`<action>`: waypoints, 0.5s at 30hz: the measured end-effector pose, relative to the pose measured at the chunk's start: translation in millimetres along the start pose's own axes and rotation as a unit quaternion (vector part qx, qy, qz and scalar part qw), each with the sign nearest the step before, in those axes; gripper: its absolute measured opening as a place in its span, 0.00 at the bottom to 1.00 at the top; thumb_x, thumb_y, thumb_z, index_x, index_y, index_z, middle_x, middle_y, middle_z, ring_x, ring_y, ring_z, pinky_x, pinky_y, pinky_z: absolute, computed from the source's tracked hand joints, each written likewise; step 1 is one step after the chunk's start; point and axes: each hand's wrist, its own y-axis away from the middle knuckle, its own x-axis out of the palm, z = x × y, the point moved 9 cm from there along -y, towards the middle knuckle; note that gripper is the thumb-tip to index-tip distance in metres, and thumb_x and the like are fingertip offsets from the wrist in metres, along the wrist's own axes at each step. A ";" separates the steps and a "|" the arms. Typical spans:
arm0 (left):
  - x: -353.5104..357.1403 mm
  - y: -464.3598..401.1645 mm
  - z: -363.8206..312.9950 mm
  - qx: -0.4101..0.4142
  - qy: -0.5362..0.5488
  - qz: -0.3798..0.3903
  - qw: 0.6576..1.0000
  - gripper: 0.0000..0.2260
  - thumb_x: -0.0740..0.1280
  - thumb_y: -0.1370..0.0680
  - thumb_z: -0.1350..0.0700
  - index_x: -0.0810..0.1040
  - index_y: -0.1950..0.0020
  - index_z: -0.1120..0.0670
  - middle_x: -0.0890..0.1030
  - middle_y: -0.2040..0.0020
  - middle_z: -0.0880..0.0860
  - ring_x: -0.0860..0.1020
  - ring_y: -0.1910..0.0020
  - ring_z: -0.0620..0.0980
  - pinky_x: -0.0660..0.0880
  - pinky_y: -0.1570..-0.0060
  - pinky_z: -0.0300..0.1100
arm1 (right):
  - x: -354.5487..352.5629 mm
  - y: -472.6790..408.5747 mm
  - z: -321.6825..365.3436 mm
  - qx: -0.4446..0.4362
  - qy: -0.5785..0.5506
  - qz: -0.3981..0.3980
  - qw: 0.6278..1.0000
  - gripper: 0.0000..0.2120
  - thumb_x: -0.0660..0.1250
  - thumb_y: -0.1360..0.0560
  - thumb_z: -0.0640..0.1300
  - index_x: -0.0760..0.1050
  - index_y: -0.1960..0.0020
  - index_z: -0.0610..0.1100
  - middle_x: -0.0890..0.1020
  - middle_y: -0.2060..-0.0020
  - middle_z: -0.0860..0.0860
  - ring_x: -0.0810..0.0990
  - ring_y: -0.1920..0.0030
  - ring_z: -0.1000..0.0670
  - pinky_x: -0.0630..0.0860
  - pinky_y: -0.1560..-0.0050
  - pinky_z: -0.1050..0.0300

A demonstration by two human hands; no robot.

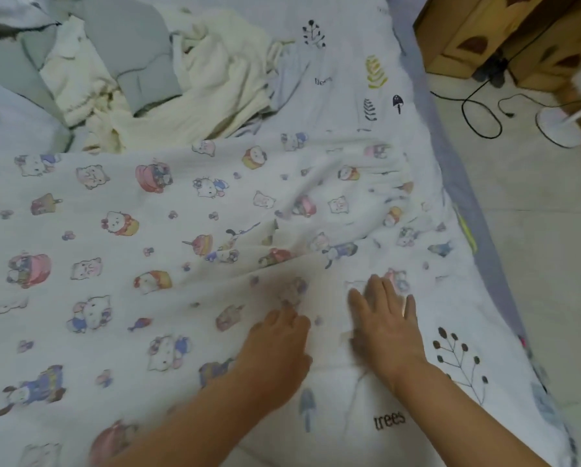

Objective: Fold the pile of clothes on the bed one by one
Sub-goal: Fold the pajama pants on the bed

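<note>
Two hands, left hand (277, 335) and right hand (385, 318), press flat-fingered on the soft, light cartoon-print garment (130, 230), best gripped at its edges

Both hands (332, 328) flat on printed garment (147, 237)

Two bare forearms, left hand (279, 335), right hand (388, 318), no sleeves, rings or watch visible

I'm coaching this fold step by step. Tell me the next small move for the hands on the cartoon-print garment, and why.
Probably sweep both palms outward to flatten it. The left hand and right hand lie flat on the cartoon-print garment near its edge, and creases still rise just beyond the fingers. The pile waits behind.
</note>
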 end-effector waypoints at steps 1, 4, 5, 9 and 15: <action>2.2 -6.8 -4.7 -0.013 0.000 0.001 1.000 0.19 0.60 0.22 0.49 0.63 0.33 0.51 0.64 0.33 0.51 0.64 0.35 0.51 0.65 0.37 0.44 | -0.4 -2.5 -4.6 -0.009 0.002 -0.009 1.000 0.29 0.59 0.23 0.43 0.50 0.26 0.47 0.43 0.26 0.41 0.38 0.25 0.41 0.42 0.29 0.38; 5.2 -23.0 -9.9 -0.062 -0.015 0.002 0.998 0.22 0.62 0.26 0.43 0.63 0.36 0.50 0.65 0.35 0.50 0.64 0.37 0.51 0.67 0.40 0.45 | -13.3 -12.1 -13.5 -0.051 -0.021 -0.063 0.996 0.25 0.73 0.36 0.36 0.75 0.40 0.43 0.69 0.35 0.36 0.63 0.30 0.35 0.58 0.32 0.35; 6.0 -26.6 -9.8 -0.075 -0.026 0.007 0.997 0.23 0.63 0.26 0.42 0.63 0.37 0.50 0.65 0.36 0.51 0.64 0.37 0.51 0.67 0.42 0.45 | -20.1 -15.1 -15.6 -0.068 -0.040 -0.088 0.993 0.23 0.78 0.44 0.35 0.80 0.50 0.42 0.78 0.46 0.38 0.75 0.39 0.35 0.67 0.39 0.35; 5.0 -37.8 -5.7 -0.095 -0.094 0.051 0.990 0.20 0.63 0.25 0.56 0.64 0.34 0.55 0.65 0.34 0.53 0.66 0.36 0.52 0.69 0.43 0.45 | -40.1 -29.2 -26.5 -0.080 -0.112 -0.100 0.985 0.12 0.63 0.31 0.36 0.75 0.51 0.48 0.77 0.62 0.53 0.79 0.53 0.47 0.58 0.30 0.42; -48.6 -45.6 19.9 -0.073 0.076 0.090 0.990 0.07 0.60 0.23 0.59 0.72 0.50 0.47 0.76 0.48 0.47 0.75 0.49 0.46 0.68 0.55 0.35 | -82.5 -44.5 -56.5 -0.061 -0.215 -0.179 0.958 0.07 0.67 0.28 0.36 0.74 0.58 0.48 0.76 0.67 0.53 0.76 0.61 0.48 0.60 0.35 0.50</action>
